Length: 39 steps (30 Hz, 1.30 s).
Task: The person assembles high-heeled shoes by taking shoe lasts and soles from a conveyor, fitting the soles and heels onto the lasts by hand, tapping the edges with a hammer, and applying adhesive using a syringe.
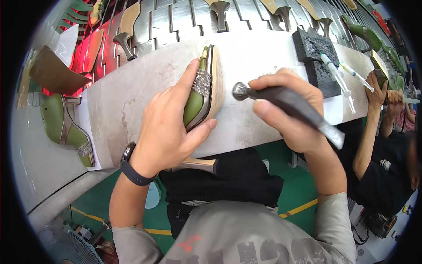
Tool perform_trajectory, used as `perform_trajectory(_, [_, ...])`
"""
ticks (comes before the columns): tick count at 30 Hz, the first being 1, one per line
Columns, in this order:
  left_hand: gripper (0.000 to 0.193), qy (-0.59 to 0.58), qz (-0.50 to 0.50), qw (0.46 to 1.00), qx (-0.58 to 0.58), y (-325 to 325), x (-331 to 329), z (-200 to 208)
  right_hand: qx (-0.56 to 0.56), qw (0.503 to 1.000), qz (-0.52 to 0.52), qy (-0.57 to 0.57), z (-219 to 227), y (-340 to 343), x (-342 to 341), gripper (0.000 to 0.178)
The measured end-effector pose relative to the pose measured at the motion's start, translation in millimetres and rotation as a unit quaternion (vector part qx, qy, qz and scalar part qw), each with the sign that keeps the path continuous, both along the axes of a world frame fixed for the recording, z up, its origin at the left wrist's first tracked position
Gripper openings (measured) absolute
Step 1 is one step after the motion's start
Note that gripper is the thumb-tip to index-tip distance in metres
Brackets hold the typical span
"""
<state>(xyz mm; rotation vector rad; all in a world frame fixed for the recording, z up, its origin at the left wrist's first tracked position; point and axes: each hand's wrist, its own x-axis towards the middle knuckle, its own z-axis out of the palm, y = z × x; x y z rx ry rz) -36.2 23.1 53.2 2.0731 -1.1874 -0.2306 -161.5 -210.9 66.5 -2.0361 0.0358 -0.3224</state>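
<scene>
My left hand (169, 119) is wrapped round a sandal (201, 83) on a green last, tipped on its side with its beige sole turned right. A glittering strap crosses its front, and the heel (206, 165) shows below my wrist at the table's near edge. My fingers and palm cover the sandal's middle. Just right of the sole, my right hand (294, 110) grips a shoemaker's hammer (285, 100). Its round metal end points at the sole, a small gap away. The flared flat end sticks out behind my palm.
Another sandal on a green last (61, 123) lies at the left. Across the back runs a slatted metal conveyor (176, 22) bearing shoe soles. Black blocks (317, 61) and syringes (338, 81) sit at the right. There a co-worker's hands (378, 90) hold a shoe. A fan (72, 248) stands lower left.
</scene>
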Motion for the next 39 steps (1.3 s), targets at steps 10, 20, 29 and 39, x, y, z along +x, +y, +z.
perform_trajectory(10, [0.100,-0.013,-0.021,1.000,0.008,-5,4,1,0.217,0.974,0.022,0.067,14,5,47,0.023])
perform_trajectory(20, [0.100,-0.037,-0.039,0.998,-0.019,-2,8,-2,0.174,0.984,0.019,0.026,8,-9,92,0.025])
perform_trajectory(29, [0.099,-0.038,-0.030,0.998,-0.041,0,8,-7,0.191,0.976,0.022,0.102,23,18,39,0.032])
perform_trajectory(39, [0.097,-0.057,-0.017,0.997,-0.050,2,5,-11,-0.023,0.992,0.125,-0.009,22,21,29,0.030])
